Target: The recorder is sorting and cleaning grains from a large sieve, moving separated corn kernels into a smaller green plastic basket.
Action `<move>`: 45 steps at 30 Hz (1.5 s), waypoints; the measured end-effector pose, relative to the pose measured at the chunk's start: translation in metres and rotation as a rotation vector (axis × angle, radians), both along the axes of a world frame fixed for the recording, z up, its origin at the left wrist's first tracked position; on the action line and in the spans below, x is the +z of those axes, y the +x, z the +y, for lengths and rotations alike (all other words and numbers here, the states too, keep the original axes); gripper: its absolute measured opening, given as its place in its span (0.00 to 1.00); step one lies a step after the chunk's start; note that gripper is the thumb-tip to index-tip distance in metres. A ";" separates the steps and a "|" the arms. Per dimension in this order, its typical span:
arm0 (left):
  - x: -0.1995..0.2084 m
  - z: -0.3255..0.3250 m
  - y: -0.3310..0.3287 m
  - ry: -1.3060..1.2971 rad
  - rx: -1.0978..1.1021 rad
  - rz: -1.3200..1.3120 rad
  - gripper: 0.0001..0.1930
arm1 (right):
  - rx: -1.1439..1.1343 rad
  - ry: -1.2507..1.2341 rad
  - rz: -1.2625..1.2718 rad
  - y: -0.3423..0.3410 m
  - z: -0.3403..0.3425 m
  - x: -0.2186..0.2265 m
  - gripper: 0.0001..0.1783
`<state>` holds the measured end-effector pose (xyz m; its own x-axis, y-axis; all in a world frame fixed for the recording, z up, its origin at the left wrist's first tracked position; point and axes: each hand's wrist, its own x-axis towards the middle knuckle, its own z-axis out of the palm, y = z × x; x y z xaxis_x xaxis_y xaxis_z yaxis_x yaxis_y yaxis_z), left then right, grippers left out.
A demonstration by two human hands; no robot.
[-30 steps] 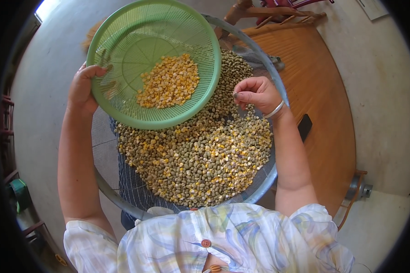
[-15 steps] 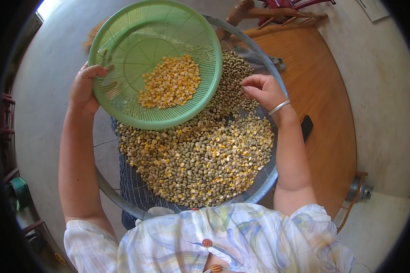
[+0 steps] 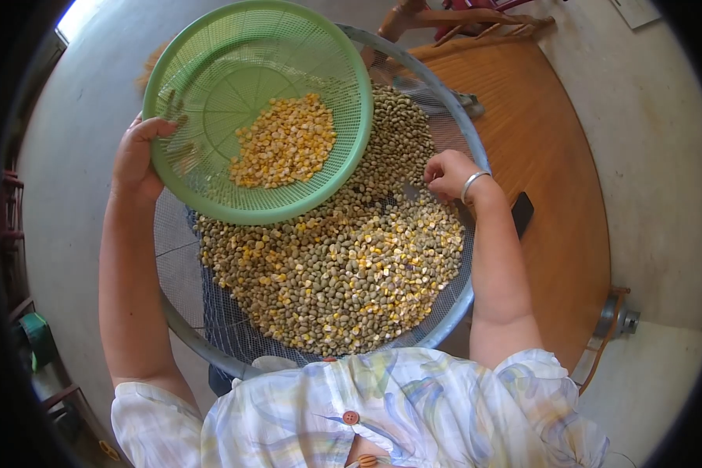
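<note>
My left hand [image 3: 139, 156] grips the left rim of a round green plastic mesh basket [image 3: 265, 215], thumb over the edge, and holds it tilted above the far left of a big round mesh sieve [image 3: 439, 84]. A patch of yellow and cream kernels [image 3: 285, 142] lies inside the basket. Greenish-brown beans [image 3: 320, 292], mixed with pale and yellow pieces, spread across the sieve. At the sieve's right side, my right hand [image 3: 451, 175] reaches down to the beans with its fingers drawn together. Whatever its fingertips may pinch is hidden.
A wooden table [image 3: 565, 210] stands along the sieve's right side, with a dark phone [image 3: 522, 214] near my right forearm. Wooden chair parts [image 3: 409, 19] show at the far edge. Dark blue netting [image 3: 222, 312] lies under the sieve's left part.
My right hand has turned from a raised pinch to fingers pointing down at the beans. The green basket and my left hand have shifted slightly left in the picture.
</note>
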<state>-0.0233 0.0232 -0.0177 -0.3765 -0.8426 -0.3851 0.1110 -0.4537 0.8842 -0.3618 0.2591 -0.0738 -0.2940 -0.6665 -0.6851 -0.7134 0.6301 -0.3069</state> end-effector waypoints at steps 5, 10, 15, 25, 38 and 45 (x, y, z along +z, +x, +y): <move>-0.003 0.000 0.002 0.008 -0.003 0.001 0.24 | 0.165 0.019 -0.005 0.005 -0.005 -0.002 0.08; -0.004 -0.003 0.002 -0.013 -0.036 0.012 0.23 | 0.302 0.059 0.101 0.008 -0.002 -0.015 0.10; -0.008 -0.004 0.003 0.035 0.006 0.001 0.23 | -0.184 -0.318 -0.467 0.021 -0.014 0.019 0.08; -0.005 -0.004 0.003 0.020 -0.034 0.003 0.23 | 0.082 -0.105 0.052 -0.013 0.005 -0.009 0.09; -0.004 -0.005 0.001 0.014 -0.032 0.033 0.22 | 0.312 0.204 0.256 0.006 -0.007 -0.010 0.10; -0.006 -0.005 0.003 0.012 -0.023 0.051 0.23 | 0.097 0.036 0.118 0.006 -0.009 0.000 0.09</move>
